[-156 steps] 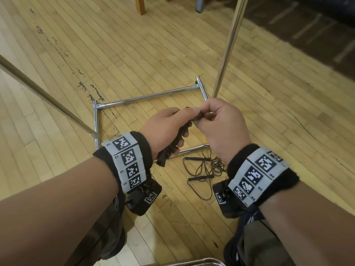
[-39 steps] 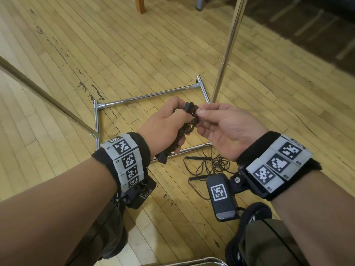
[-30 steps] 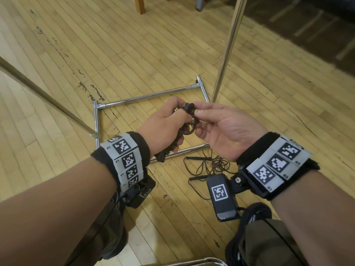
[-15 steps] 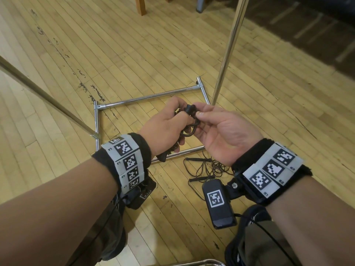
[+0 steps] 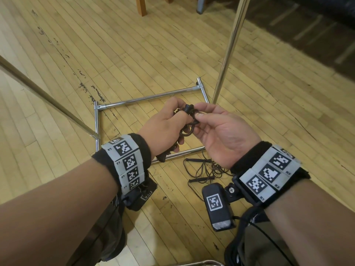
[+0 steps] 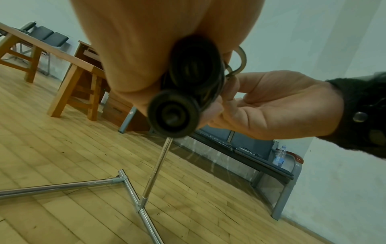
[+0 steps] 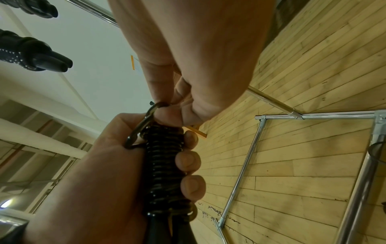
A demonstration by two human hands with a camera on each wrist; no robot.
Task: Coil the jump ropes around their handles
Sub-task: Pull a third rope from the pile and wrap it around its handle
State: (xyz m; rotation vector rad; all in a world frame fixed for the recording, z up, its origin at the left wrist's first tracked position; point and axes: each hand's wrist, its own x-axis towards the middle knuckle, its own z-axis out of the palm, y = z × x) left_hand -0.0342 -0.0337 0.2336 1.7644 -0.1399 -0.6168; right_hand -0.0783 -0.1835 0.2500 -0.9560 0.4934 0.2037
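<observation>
A black jump rope (image 5: 180, 131) is wound in tight coils (image 7: 165, 165) round its two handles, whose butt ends (image 6: 173, 113) face the left wrist camera. My left hand (image 5: 178, 120) grips the bundle, with its fingers (image 7: 188, 161) curled over the coils. My right hand (image 5: 197, 116) is palm up beside it and pinches the rope's last stretch, which stands out as a small loop (image 7: 140, 132) near the bundle's top. A second black jump rope (image 5: 203, 169) lies loose and tangled on the floor below my hands.
A chrome rack base (image 5: 149, 96) lies on the wooden floor, with an upright pole (image 5: 228, 48) and a slanted pole (image 5: 44, 95). Wound ropes (image 7: 37, 54) hang from the rail above. Wooden table legs (image 5: 141, 6) and a bench (image 6: 250, 153) stand further off.
My right hand has turned palm up since the oldest frame and now holds a small loop of rope. Over the last second both hands have barely shifted.
</observation>
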